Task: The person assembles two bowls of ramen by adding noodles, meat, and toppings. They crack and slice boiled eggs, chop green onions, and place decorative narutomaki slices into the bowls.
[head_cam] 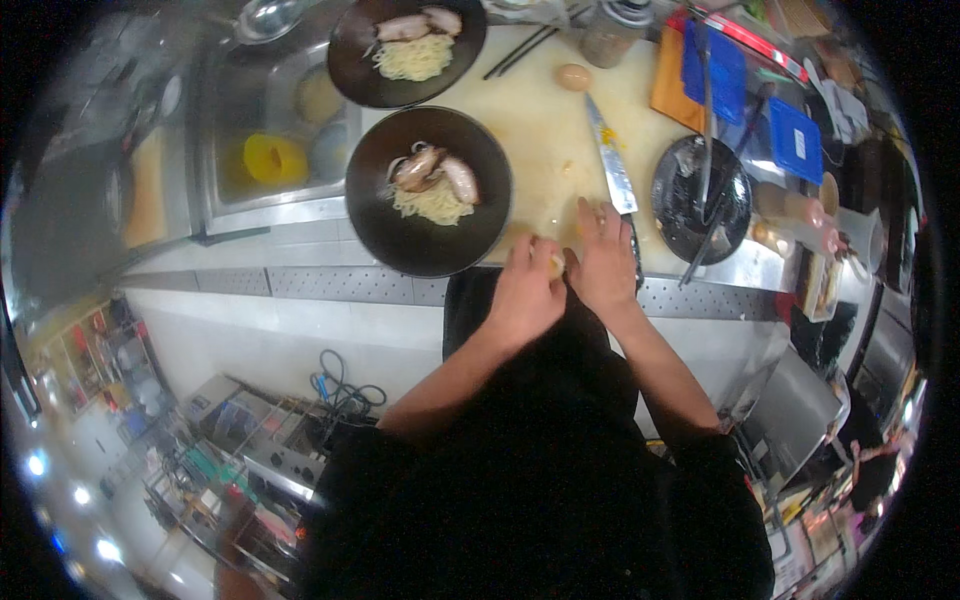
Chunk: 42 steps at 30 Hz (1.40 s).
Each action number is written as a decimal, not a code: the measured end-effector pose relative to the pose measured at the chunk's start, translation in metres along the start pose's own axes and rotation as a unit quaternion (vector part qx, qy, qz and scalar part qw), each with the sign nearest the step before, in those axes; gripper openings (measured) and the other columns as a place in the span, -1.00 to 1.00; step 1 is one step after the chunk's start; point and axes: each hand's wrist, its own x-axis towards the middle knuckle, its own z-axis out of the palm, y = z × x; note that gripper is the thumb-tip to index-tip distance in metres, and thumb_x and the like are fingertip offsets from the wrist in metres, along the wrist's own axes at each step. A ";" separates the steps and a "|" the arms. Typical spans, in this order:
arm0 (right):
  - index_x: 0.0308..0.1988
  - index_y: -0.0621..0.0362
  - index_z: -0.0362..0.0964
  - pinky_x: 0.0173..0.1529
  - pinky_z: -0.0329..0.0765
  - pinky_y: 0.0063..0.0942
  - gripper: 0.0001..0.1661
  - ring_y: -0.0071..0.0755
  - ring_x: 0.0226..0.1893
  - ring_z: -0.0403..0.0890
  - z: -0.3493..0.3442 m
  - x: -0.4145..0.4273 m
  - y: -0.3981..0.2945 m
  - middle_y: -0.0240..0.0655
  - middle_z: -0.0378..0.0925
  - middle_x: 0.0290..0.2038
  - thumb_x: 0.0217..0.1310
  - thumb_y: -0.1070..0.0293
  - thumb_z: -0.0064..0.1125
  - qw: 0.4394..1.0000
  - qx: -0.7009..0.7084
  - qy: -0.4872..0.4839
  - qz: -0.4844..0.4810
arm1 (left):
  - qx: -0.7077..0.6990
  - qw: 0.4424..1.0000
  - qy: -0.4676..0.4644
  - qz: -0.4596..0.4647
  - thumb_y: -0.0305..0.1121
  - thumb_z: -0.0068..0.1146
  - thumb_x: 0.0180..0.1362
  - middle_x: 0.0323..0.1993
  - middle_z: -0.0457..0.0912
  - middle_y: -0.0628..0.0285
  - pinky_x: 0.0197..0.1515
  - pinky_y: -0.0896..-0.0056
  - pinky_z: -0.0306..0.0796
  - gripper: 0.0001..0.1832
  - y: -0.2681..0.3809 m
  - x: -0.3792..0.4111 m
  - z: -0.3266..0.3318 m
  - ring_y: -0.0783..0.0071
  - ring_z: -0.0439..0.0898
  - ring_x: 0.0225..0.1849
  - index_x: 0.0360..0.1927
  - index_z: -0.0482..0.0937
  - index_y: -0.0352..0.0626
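My left hand [527,289] curls around a piece of boiled egg [556,266], its pale edge showing beside the thumb. Close by on the right, my right hand [606,270] bends its fingers down over the cutting board [536,161]; whatever lies under them is hidden. A kitchen knife [611,161] lies just beyond that hand, yellow yolk crumbs stuck to its blade. Farther up the board rests a brown egg [574,77]. Left of my hands stands a dark bowl [375,225] of noodles [435,206] topped with meat slices [459,180].
A second dark bowl [349,64] of noodles and meat stands behind the first. Chopsticks [525,51] and a jar [616,34] are at the back. To the right, a black plate [679,176] carries long utensils. The sink [232,112] at left holds a yellow cup [275,159].
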 end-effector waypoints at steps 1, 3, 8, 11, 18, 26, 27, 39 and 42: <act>0.29 0.18 0.20 0.20 0.39 -0.07 -0.17 0.15 0.10 0.36 0.000 0.003 -0.002 0.03 0.27 0.14 0.01 0.38 0.32 1.000 -0.002 -0.020 0.003 | -0.015 1.000 -0.006 0.013 -0.56 0.22 -0.09 -0.08 0.38 -0.10 0.04 -0.05 0.41 -0.53 0.011 -0.012 -0.017 -0.20 0.47 0.01 -0.04 0.38 -0.19; 0.20 0.20 0.29 0.17 0.42 -0.09 -0.28 0.14 0.09 0.37 0.012 0.008 -0.003 0.03 0.29 0.10 0.02 0.37 0.33 1.000 -0.025 0.001 -0.005 | -0.017 1.000 0.017 -0.005 -0.57 0.23 -0.12 -0.06 0.39 -0.08 0.04 -0.01 0.42 -0.51 0.015 -0.016 -0.053 -0.18 0.47 0.00 -0.04 0.39 -0.18; 0.01 0.26 0.37 0.10 0.48 -0.09 -0.50 0.22 0.04 0.42 0.024 0.015 -0.006 0.09 0.30 0.06 0.02 0.46 0.25 0.999 -0.004 0.031 0.032 | 0.076 0.996 0.041 0.022 -0.53 0.24 -0.11 -0.03 0.40 -0.06 0.03 0.00 0.44 -0.49 -0.048 0.017 -0.125 -0.19 0.49 0.01 0.00 0.39 -0.15; -0.05 0.27 0.38 0.05 0.50 -0.05 -0.57 0.24 -0.02 0.46 0.022 0.020 -0.011 0.09 0.32 0.01 -0.01 0.52 0.19 0.996 0.011 0.072 0.045 | 0.110 0.992 -0.044 0.043 -0.53 0.23 -0.08 0.01 0.37 -0.06 0.07 -0.03 0.44 -0.50 -0.080 0.033 -0.137 -0.20 0.49 0.01 0.01 0.39 -0.16; -0.13 0.22 0.41 0.01 0.51 -0.10 -0.62 0.14 -0.05 0.52 -0.014 0.010 -0.065 0.04 0.40 -0.05 -0.06 0.55 0.19 0.982 0.086 0.147 0.083 | 0.099 0.982 -0.141 0.082 -0.49 0.25 0.00 0.08 0.33 -0.09 0.10 -0.05 0.46 -0.44 -0.097 0.051 -0.147 -0.25 0.48 0.07 0.12 0.36 -0.22; -0.04 0.19 0.43 0.04 0.51 -0.13 -0.52 0.00 -0.08 0.54 0.011 0.032 -0.167 -0.07 0.42 -0.01 -0.08 0.48 0.23 0.996 -0.022 -0.008 -0.088 | 0.106 0.981 -0.109 0.120 -0.56 0.20 -0.03 0.03 0.38 -0.06 -0.05 -0.01 0.55 -0.49 -0.102 0.036 -0.155 -0.13 0.50 0.04 0.06 0.41 -0.34; -0.03 0.19 0.43 0.04 0.51 -0.13 -0.50 -0.01 -0.08 0.53 0.018 0.037 -0.170 -0.09 0.43 -0.02 -0.08 0.47 0.24 0.994 -0.066 -0.027 -0.087 | 0.111 0.981 -0.103 0.123 -0.57 0.19 -0.03 0.03 0.39 -0.06 -0.05 -0.01 0.55 -0.50 -0.104 0.036 -0.157 -0.12 0.51 0.04 0.06 0.41 -0.33; -0.06 0.25 0.40 -0.01 0.54 -0.14 -0.54 0.04 -0.08 0.56 0.018 0.047 -0.151 -0.08 0.51 -0.10 -0.07 0.59 0.23 0.990 -0.067 -0.014 -0.124 | 0.065 0.993 -0.056 0.077 -0.52 0.14 0.05 -0.15 0.64 -0.08 -0.07 -0.04 0.51 -0.69 -0.113 0.044 -0.152 -0.14 0.62 -0.16 -0.08 0.57 -0.20; -0.08 0.27 0.40 0.01 0.55 -0.12 -0.57 0.09 -0.09 0.57 0.014 0.051 -0.153 -0.04 0.50 -0.10 -0.05 0.63 0.18 0.993 -0.034 -0.033 -0.109 | 0.050 0.997 -0.033 0.058 -0.53 0.15 0.05 -0.16 0.66 -0.04 -0.10 0.02 0.53 -0.74 -0.111 0.045 -0.150 -0.09 0.64 -0.18 -0.13 0.60 -0.19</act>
